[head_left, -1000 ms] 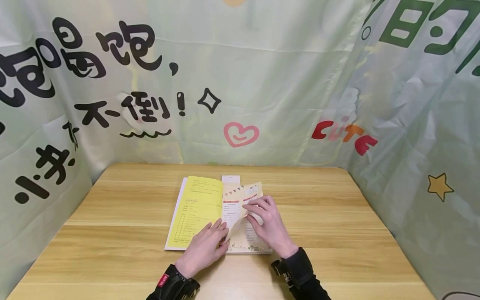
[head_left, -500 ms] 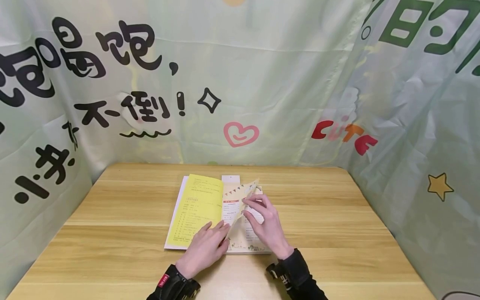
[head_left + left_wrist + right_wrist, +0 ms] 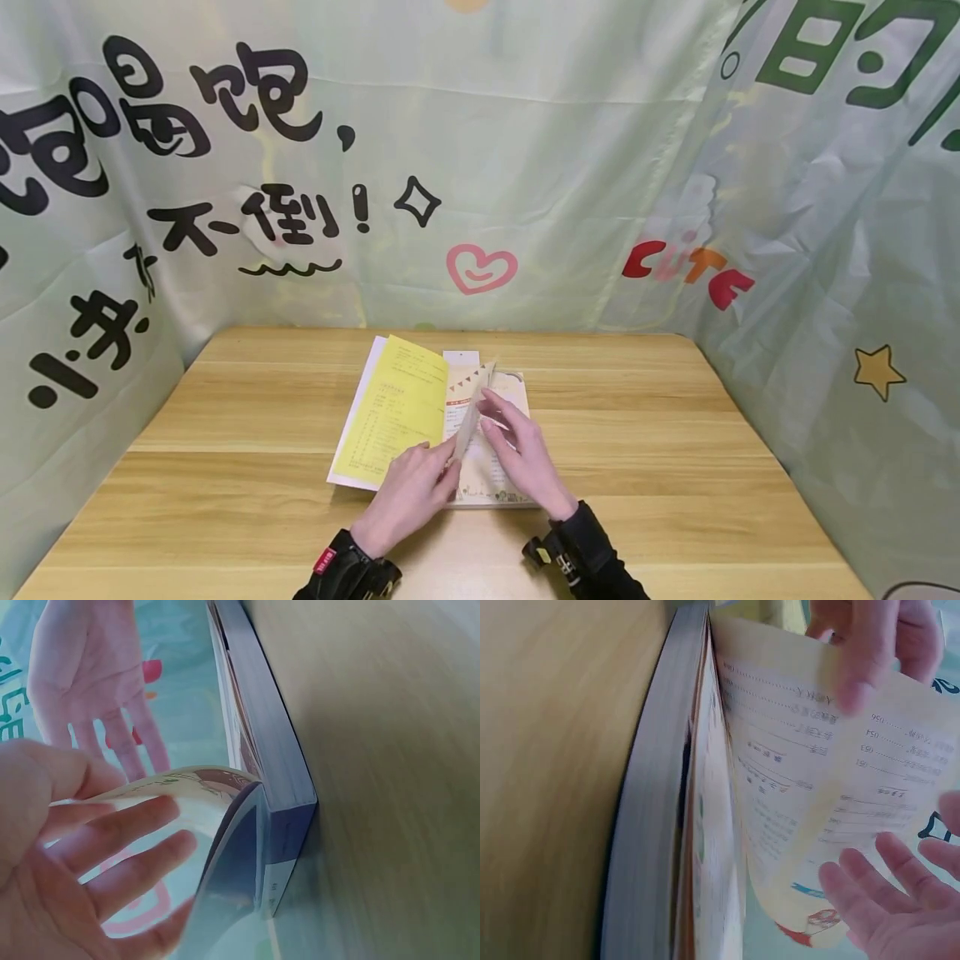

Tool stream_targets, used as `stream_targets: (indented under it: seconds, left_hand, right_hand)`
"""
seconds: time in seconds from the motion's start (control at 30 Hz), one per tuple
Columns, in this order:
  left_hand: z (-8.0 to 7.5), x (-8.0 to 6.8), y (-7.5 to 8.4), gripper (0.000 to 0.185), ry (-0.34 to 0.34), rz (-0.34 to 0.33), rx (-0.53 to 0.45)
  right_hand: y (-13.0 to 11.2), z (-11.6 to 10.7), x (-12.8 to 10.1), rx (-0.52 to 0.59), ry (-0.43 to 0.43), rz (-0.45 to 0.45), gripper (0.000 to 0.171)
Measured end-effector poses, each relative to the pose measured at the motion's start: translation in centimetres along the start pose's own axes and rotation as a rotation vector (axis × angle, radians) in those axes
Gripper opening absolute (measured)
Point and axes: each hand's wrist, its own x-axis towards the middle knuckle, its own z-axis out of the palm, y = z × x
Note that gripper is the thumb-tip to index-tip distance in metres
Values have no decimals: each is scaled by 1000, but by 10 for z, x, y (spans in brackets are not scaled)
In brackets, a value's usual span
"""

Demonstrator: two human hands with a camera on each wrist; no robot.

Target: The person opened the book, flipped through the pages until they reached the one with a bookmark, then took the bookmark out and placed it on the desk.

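Observation:
A thick book (image 3: 495, 487) lies open on the table, its yellow sheet (image 3: 393, 408) and white cover tilted up at the left. A printed page (image 3: 471, 417) stands raised near the middle; in the right wrist view its text and a red drawing show. My left hand (image 3: 412, 496) pinches this page (image 3: 780, 742) near its lower edge, thumb on one side and fingers on the other. My right hand (image 3: 521, 454) is beside the page's right face with fingers relaxed; whether its fingertips touch the paper I cannot tell. The left wrist view shows the book's dark spine (image 3: 289, 836).
A white tab (image 3: 461, 357) sticks out past the book's far edge. The wooden table (image 3: 660, 467) extends on both sides. A pale green printed curtain (image 3: 570, 167) hangs behind it and along its sides.
The page has swung up and leftward from the right side. My left hand now pinches it, and my right hand has loosened from it. The yellow sheet and cover have lifted.

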Motion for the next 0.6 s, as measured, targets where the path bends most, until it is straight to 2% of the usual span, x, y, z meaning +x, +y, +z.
stream_targets:
  seconds: [0.07, 0.2, 0.4, 0.6]
  left_hand:
    - [-3, 0, 1, 34, -2, -45, -77]
    - [-6, 1, 4, 47, 19, -111, -189]
    - [-7, 2, 5, 51, 151, -148, -306]
    - [-8, 4, 4, 54, 258, -155, -362]
  right_hand:
    - [-2, 1, 0, 4, -22, 45, 44]
    - [-2, 2, -1, 15, -85, 118, 44]
    - [-1, 3, -2, 23, -194, 147, 47]
    - [-2, 4, -3, -17, -270, 158, 49]
